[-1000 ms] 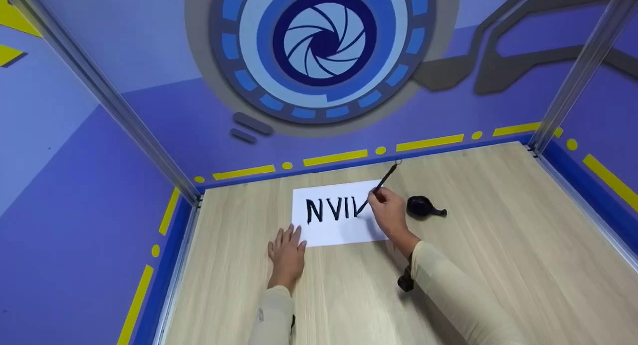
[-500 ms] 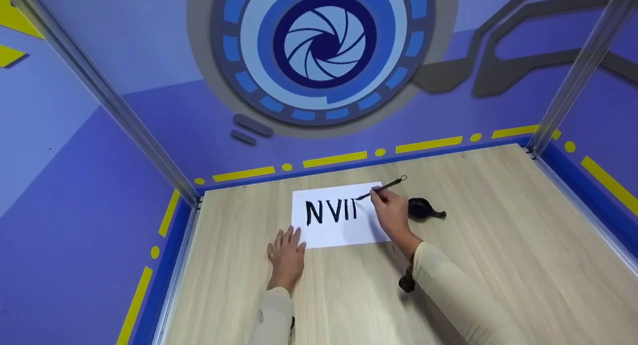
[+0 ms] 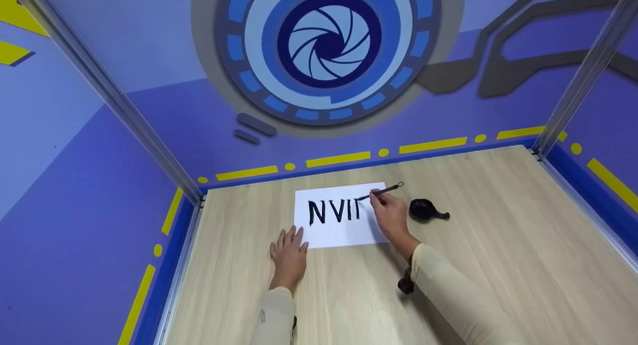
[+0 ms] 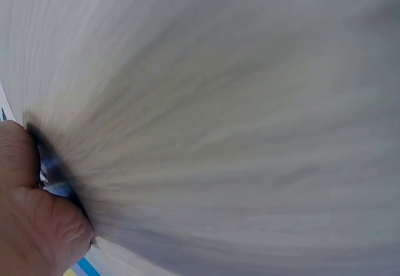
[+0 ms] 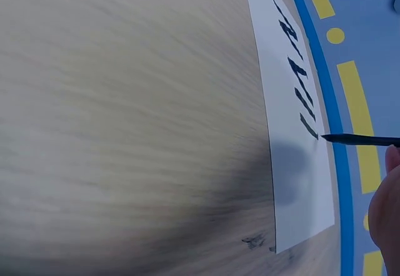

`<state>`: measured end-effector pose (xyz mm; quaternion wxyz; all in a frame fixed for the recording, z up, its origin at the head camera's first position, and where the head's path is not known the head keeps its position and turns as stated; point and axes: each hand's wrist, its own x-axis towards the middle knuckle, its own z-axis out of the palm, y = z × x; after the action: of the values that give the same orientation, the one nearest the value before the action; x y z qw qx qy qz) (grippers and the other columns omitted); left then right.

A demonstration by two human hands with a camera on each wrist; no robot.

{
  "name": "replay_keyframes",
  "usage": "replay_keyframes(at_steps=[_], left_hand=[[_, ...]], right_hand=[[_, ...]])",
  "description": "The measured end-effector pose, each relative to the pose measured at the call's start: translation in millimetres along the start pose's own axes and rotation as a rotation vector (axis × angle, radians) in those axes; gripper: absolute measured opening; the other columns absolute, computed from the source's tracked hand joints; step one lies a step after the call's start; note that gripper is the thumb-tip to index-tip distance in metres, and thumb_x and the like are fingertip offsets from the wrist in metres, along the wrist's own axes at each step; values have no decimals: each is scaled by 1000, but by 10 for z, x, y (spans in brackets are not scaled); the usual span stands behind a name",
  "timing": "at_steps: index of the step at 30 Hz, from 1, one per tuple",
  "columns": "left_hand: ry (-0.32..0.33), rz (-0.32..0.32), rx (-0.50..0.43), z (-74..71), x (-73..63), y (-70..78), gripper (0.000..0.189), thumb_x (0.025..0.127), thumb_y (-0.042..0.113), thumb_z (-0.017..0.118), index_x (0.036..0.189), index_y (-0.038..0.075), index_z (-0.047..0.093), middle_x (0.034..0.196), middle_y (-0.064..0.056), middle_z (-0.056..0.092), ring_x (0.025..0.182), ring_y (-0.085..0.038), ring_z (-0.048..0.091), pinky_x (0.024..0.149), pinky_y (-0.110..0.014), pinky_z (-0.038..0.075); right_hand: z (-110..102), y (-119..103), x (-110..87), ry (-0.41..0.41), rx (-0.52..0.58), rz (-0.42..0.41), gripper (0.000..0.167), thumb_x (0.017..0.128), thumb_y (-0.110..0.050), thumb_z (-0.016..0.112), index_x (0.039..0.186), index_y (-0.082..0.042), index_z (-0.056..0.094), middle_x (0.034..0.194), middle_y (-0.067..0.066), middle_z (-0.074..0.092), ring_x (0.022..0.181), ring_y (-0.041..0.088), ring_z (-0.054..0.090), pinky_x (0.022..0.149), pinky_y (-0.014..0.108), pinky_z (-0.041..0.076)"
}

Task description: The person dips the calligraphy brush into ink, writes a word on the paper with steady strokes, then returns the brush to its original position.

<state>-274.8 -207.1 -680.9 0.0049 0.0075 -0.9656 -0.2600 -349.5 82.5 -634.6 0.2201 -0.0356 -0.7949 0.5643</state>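
My right hand (image 3: 391,215) pinches a black brush (image 3: 386,189) with a small loop at its end, tilted low with the loop to the right. The brush tip is at the top of the last black stroke on a white sheet of paper (image 3: 339,238). Black painted letters (image 3: 317,213) reading N, V and two upright strokes run across the sheet. My left hand (image 3: 289,260) lies flat with fingers spread, its fingertips at the paper's lower left corner. In the right wrist view, the brush tip (image 5: 331,138) is beside the last stroke; contact is hard to judge.
A black, round vessel with a narrow neck (image 3: 422,210) lies right of the paper, close to my right hand. The wooden tabletop (image 3: 349,295) is bounded by a blue patterned back wall (image 3: 279,130) and side walls.
The brush has gone from the foot of the last stroke up to its top, tipping from steep to low, its loop end swinging down to the right. My left hand has stayed put.
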Motion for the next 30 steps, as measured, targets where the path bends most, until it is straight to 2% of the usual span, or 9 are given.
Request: replay_keyframes(at_steps=[6, 10, 14, 20, 30], left_hand=[[14, 12, -28, 40, 7, 11, 53, 112, 31, 51, 163, 16, 46, 174, -11, 37, 166, -43, 20, 130, -75, 5], [27, 28, -23, 32, 2, 29, 52, 112, 29, 53, 162, 14, 48, 173, -13, 40, 164, -45, 23, 129, -77, 7], [16, 15, -7, 25, 4, 39, 52, 112, 29, 52, 162, 14, 47, 173, -12, 38, 165, -44, 22, 129, -76, 8], [3, -7, 3, 7, -4, 44, 52, 113, 30, 52, 162, 15, 47, 174, -11, 38, 166, -42, 21, 130, -75, 9], [4, 15, -6, -15, -24, 19, 52, 113, 31, 52, 162, 15, 47, 174, -12, 37, 165, -44, 21, 129, -77, 8]], right_hand=[[-22, 41, -5, -6, -43, 6, 15, 98, -15, 76, 105, -5, 85, 96, 11, 83, 81, 16, 66, 71, 17, 49], [-58, 57, -28, -21, -59, 5, 16, 99, -15, 75, 109, -6, 84, 99, 10, 83, 84, 18, 68, 72, 18, 51], [-85, 69, -50, -25, -70, -22, 15, 99, -13, 74, 108, -6, 84, 99, 10, 83, 85, 18, 70, 74, 20, 53], [-113, 57, -122, -6, -97, -95, 11, 95, -8, 75, 100, -3, 83, 90, 10, 81, 79, 19, 67, 72, 26, 53], [-71, 0, -308, 23, -67, -195, 6, 89, -6, 77, 86, -4, 82, 80, 8, 79, 72, 12, 65, 69, 22, 53]])
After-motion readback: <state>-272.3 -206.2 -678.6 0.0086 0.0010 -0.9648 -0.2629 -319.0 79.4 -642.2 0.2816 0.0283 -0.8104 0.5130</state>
